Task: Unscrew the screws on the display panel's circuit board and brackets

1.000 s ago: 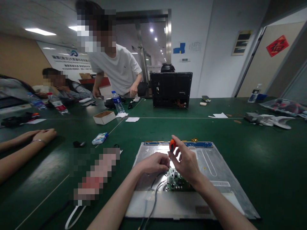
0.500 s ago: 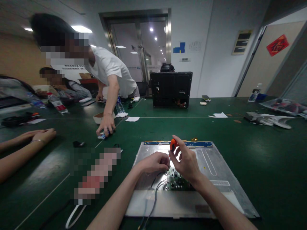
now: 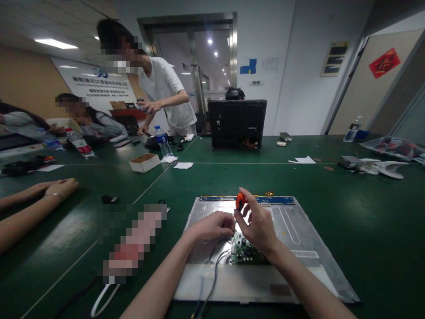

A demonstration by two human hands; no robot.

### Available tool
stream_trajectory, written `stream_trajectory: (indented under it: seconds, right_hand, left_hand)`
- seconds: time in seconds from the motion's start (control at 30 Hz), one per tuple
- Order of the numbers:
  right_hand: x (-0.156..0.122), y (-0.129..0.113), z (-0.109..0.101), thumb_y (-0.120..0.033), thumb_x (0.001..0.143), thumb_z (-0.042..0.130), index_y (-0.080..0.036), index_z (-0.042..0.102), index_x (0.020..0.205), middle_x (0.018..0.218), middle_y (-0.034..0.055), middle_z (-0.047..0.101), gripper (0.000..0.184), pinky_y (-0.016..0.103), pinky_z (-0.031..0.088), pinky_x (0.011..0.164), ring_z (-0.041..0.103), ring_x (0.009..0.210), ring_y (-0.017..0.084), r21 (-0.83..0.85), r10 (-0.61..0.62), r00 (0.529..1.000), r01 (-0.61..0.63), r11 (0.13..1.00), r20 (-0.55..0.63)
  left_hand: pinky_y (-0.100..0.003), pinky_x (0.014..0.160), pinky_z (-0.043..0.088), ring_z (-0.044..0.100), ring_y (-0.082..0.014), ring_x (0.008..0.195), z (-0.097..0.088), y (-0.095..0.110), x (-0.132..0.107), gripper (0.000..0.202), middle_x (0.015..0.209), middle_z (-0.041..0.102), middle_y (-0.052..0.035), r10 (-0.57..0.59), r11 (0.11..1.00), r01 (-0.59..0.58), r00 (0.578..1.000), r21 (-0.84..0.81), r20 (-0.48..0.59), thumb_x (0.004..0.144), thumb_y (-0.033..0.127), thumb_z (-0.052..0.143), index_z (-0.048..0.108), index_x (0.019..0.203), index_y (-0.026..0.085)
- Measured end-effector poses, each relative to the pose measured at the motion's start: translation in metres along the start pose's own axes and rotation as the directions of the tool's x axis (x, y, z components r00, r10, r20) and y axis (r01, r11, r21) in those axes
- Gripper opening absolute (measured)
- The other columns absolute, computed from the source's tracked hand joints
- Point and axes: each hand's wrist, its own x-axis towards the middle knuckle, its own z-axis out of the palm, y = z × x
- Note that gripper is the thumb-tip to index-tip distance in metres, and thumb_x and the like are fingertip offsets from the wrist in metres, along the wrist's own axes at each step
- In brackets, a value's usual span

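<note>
My right hand (image 3: pixel 260 223) grips a screwdriver by its orange-and-black handle (image 3: pixel 240 201), which stands upright with its shaft pointing down. Close beside the shaft, the fingers of my left hand (image 3: pixel 217 225) are pinched together near the corner of a green circuit board (image 3: pixel 244 251). What those fingers hold is hidden or too small to make out. The board lies on a flat metal display panel (image 3: pixel 288 283), partly covered by my right hand. A blue circuit strip (image 3: pixel 279 200) runs along the panel's far edge. Grey cables (image 3: pixel 215 274) trail from the board toward me.
A blurred-out long object (image 3: pixel 136 243) with a white loop lies left of the panel. Beyond are an open cardboard box (image 3: pixel 145 163), a water bottle (image 3: pixel 162 141) and a black monitor housing (image 3: pixel 237 124). Another person's forearms (image 3: pixel 40 199) rest on the green table (image 3: pixel 375 230).
A standing co-worker has straightened up and drawn a hand back from the table, lifting a small item. The cardboard box and bottle now show fully. My hands have hardly moved.
</note>
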Motion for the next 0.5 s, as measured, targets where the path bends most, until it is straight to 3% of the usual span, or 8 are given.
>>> stream_trajectory:
  seconds: [0.5]
  right_hand:
    - [0.0026, -0.0025, -0.0016, -0.02, 0.091, 0.051, -0.015, 0.045, 0.137, 0.077, 0.0015, 0.066, 0.047, 0.022, 0.042, 0.045, 0.053, 0.048, 0.011, 0.0, -0.017, 1.0, 0.017, 1.0, -0.022]
  left_hand:
    - [-0.025, 0.061, 0.035, 0.046, -0.0111, 0.062, 0.0016, -0.0008, -0.0005, 0.01, 0.068, 0.052, 0.005, 0.028, 0.999, -0.028, 1.0, -0.042, 0.001, 0.073, 0.01, 0.061, 0.055, 0.076, 0.017]
